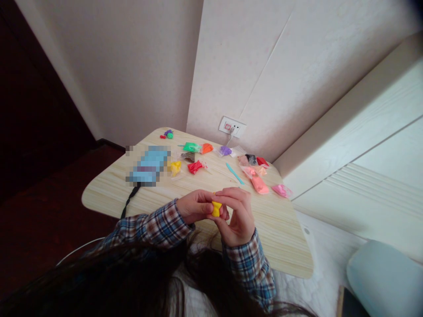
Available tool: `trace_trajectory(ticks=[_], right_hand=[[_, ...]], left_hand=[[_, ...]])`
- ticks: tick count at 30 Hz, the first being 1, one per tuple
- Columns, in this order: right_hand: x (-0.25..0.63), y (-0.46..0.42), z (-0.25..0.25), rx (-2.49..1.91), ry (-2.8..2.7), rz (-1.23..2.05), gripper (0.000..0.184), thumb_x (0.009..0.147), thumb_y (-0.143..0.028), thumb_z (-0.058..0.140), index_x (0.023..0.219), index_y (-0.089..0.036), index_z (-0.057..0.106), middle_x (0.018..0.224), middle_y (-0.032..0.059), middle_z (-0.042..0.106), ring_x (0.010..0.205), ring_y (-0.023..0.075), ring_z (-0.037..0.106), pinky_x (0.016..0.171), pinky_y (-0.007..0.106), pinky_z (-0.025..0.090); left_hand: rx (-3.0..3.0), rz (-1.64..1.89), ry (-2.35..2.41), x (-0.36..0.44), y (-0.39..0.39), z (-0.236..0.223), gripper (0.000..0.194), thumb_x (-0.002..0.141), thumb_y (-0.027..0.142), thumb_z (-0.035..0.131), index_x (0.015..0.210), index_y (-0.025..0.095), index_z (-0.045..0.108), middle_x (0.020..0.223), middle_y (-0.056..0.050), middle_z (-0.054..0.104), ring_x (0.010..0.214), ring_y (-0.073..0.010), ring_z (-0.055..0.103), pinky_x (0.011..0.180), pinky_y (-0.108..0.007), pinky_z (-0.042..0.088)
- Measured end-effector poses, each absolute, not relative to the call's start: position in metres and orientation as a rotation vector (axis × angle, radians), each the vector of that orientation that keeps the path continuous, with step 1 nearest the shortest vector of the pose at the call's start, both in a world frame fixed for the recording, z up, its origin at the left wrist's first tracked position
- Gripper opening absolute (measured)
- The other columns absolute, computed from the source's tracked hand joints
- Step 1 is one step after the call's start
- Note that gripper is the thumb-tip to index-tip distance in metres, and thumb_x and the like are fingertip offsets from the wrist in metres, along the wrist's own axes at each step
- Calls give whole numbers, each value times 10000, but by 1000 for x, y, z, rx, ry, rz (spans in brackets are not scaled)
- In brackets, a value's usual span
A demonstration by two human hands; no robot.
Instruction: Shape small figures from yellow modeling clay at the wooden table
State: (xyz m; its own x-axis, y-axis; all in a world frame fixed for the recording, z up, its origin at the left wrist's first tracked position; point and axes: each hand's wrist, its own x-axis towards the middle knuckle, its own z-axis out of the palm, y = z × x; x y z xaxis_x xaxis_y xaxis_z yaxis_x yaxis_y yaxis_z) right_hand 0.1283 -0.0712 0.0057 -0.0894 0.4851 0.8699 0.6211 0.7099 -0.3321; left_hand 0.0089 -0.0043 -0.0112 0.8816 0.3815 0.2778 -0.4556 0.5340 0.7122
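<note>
A small lump of yellow clay (216, 208) is pinched between both my hands above the near part of a light wooden table (158, 193). My left hand (194, 206) closes on it from the left, fingers curled. My right hand (237, 215) grips it from the right with thumb and fingertips. Both sleeves are plaid. Dark hair hides the lower part of the view.
Several small bags of coloured clay lie across the table's far side: green (191, 147), orange (206, 148), red (195, 167), yellow (175, 167), purple (225, 150), pink (259, 185). A teal plastic tool (234, 173) lies among them. A wall socket (231, 127) sits behind. A white cabinet stands at right.
</note>
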Motion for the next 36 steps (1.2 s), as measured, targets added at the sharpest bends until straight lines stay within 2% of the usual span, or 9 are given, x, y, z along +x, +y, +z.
trace_trajectory(ticks=[7, 11, 17, 23, 27, 30, 36], right_hand=[[127, -73, 9, -889, -1747, -126, 213, 818, -235, 590, 1028, -195, 585, 944, 54, 596, 905, 197, 533, 784, 374, 448], [127, -72, 9, -881, -1762, -144, 224, 829, -248, 578, 1048, -200, 580, 947, 54, 597, 906, 200, 532, 779, 374, 451], [129, -73, 4, -938, -1728, -128, 241, 807, -220, 590, 1049, -223, 586, 989, 58, 564, 947, 220, 514, 794, 403, 451], [129, -72, 2, -964, -1718, -148, 271, 779, -198, 618, 1046, -229, 582, 1018, 56, 552, 951, 221, 505, 795, 410, 457], [129, -71, 2, -975, -1717, -180, 250, 797, -223, 607, 1046, -220, 586, 1014, 57, 553, 960, 220, 505, 812, 412, 447], [130, -71, 2, -986, -1722, -193, 238, 815, -256, 586, 1051, -225, 583, 1019, 59, 552, 963, 225, 507, 813, 420, 446], [129, -72, 4, -1001, -1728, -194, 225, 819, -261, 581, 1041, -231, 588, 1011, 63, 548, 953, 228, 513, 802, 424, 455]], left_hand=[[786, 436, -64, 7, -5, -10, 266, 609, 316, 802, 707, 90, 702, 739, -38, 617, 738, -123, 584, 739, -249, 469], [783, 471, -28, 6, -5, -10, 232, 592, 281, 815, 642, 95, 687, 684, -4, 584, 691, -98, 558, 764, -272, 487], [762, 452, 20, 5, -4, -13, 318, 550, 357, 829, 673, 96, 696, 759, -27, 610, 747, -116, 572, 789, -303, 496], [811, 483, 35, 7, -3, -14, 309, 559, 360, 823, 622, 99, 670, 646, 15, 564, 665, -82, 538, 846, -312, 471], [788, 484, 72, 8, -3, -15, 322, 548, 365, 827, 634, 102, 664, 711, -8, 596, 743, -113, 563, 878, -352, 450], [772, 448, 65, 7, -3, -16, 343, 534, 383, 831, 657, 103, 674, 755, -25, 612, 792, -130, 579, 866, -343, 451], [786, 489, 71, 6, -3, -15, 308, 542, 347, 833, 619, 102, 663, 663, 4, 583, 734, -108, 560, 869, -330, 449]])
